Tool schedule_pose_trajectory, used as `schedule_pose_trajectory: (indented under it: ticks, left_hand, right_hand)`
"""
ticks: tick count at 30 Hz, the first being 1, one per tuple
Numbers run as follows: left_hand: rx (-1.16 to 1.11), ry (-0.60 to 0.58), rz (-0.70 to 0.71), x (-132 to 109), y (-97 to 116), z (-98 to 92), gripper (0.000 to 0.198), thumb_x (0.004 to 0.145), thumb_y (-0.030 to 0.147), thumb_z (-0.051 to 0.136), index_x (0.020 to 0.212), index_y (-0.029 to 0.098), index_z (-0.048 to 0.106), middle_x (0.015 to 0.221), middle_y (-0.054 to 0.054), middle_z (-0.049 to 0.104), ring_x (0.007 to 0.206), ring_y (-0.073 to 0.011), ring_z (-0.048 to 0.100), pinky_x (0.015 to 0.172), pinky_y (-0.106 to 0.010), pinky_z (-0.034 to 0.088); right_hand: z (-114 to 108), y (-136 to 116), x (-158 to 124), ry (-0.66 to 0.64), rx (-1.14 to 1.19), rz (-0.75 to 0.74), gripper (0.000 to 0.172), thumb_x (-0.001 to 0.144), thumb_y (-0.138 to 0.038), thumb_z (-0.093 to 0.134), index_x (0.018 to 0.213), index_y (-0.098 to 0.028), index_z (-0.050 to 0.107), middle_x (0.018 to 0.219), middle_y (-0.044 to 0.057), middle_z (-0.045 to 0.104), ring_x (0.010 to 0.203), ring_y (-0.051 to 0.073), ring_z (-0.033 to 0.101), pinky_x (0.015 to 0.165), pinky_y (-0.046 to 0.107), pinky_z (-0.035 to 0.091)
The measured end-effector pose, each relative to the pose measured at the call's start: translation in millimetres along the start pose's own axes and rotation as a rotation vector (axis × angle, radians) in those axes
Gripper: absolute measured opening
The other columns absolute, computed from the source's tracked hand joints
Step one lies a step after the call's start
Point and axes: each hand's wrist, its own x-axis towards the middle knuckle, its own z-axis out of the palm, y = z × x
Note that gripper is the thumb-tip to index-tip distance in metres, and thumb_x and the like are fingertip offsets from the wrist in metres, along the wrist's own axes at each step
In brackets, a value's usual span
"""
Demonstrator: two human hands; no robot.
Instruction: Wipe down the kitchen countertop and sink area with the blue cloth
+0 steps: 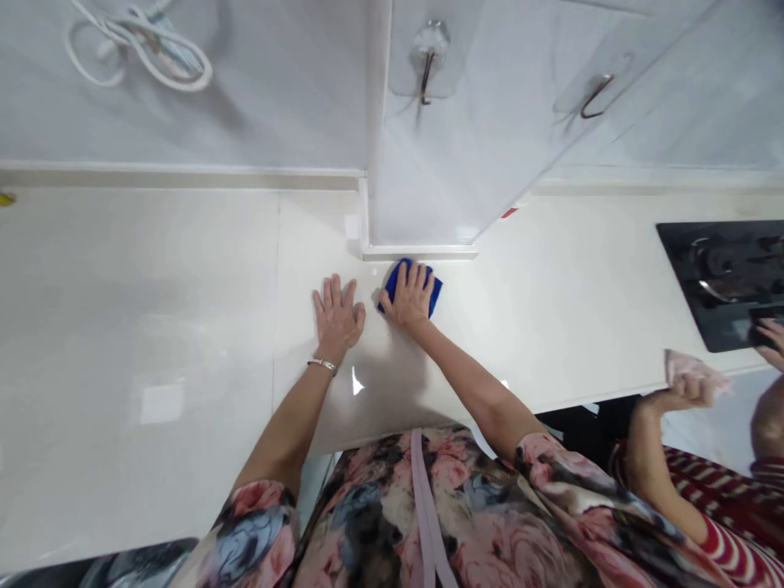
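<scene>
A folded blue cloth (pixel 436 296) lies on the glossy white countertop (pixel 208 245), against the foot of the partition wall. My right hand (pixel 409 296) is on top of it, holding it down with the fingers curved over its far side. To the left, my left hand (pixel 336 312) rests palm down on the bare counter. Its fingers are spread, it holds nothing, and a silver bracelet (pixel 322 364) circles that wrist. A short gap separates the two hands.
The partition (pixel 422 196) juts out ahead, with a metal hook (pixel 426 80) on it. A coiled white cable (pixel 138 49) hangs at upper left. Right of me, near a black gas hob (pixel 723 286), a co-worker's hand (pixel 689 388) grips a pale cloth (pixel 679 365).
</scene>
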Motion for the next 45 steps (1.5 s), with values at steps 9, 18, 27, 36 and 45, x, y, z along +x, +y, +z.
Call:
schedule_pose_trajectory:
  ticks: [9, 18, 27, 36, 45]
  left_hand:
    - [0.071, 0.003, -0.014, 3, -2, -6.6, 0.063, 0.102, 0.037, 0.040, 0.162, 0.016, 0.045, 0.176, -0.019, 0.026, 0.165, -0.0360, 0.018, 0.133, -0.065, 0.012]
    - [0.090, 0.056, 0.016, 6, -5, -7.0, 0.062, 0.104, 0.039, 0.037, 0.160, 0.015, 0.048, 0.174, -0.022, 0.030, 0.164, -0.0390, 0.020, 0.132, -0.066, 0.013]
    - [0.123, 0.070, 0.021, 9, -4, -10.6, 0.062, 0.104, 0.041, 0.035, 0.159, 0.015, 0.049, 0.173, -0.023, 0.031, 0.163, -0.0385, 0.022, 0.131, -0.065, 0.017]
    - [0.132, 0.079, -0.001, 13, 2, -12.9, 0.063, 0.104, 0.043, 0.035, 0.157, 0.015, 0.051, 0.172, -0.024, 0.034, 0.162, -0.0390, 0.026, 0.130, -0.065, 0.020]
    - [0.139, 0.067, -0.014, 14, 5, -14.5, 0.064, 0.103, 0.045, 0.035, 0.158, 0.016, 0.050, 0.172, -0.023, 0.034, 0.162, -0.0387, 0.026, 0.130, -0.065, 0.019]
  right_hand:
    - [-4, 11, -15, -0.073, 0.155, -0.359, 0.080, 0.097, -0.047, 0.060, 0.165, -0.012, 0.038, 0.174, 0.021, 0.030, 0.162, 0.038, 0.021, 0.133, 0.058, 0.007]
    - [3, 52, -108, 0.017, 0.243, -0.435, 0.078, 0.096, -0.051, 0.064, 0.162, -0.014, 0.043, 0.173, 0.020, 0.032, 0.163, 0.035, 0.024, 0.134, 0.059, 0.012]
    - [-3, 120, -198, 0.055, 0.291, -0.321, 0.064, 0.101, -0.043, 0.060, 0.159, -0.019, 0.049, 0.171, 0.016, 0.039, 0.162, 0.035, 0.028, 0.132, 0.067, 0.021]
    - [-10, 132, -195, 0.062, 0.408, 0.064, 0.088, 0.086, -0.034, 0.066, 0.165, -0.012, 0.035, 0.170, 0.021, 0.036, 0.160, 0.037, 0.028, 0.129, 0.058, 0.034]
    - [-54, 125, -163, -0.276, 0.322, 0.215, 0.062, 0.080, -0.037, 0.073, 0.137, -0.017, 0.064, 0.129, 0.017, 0.070, 0.118, 0.033, 0.064, 0.105, 0.047, 0.046]
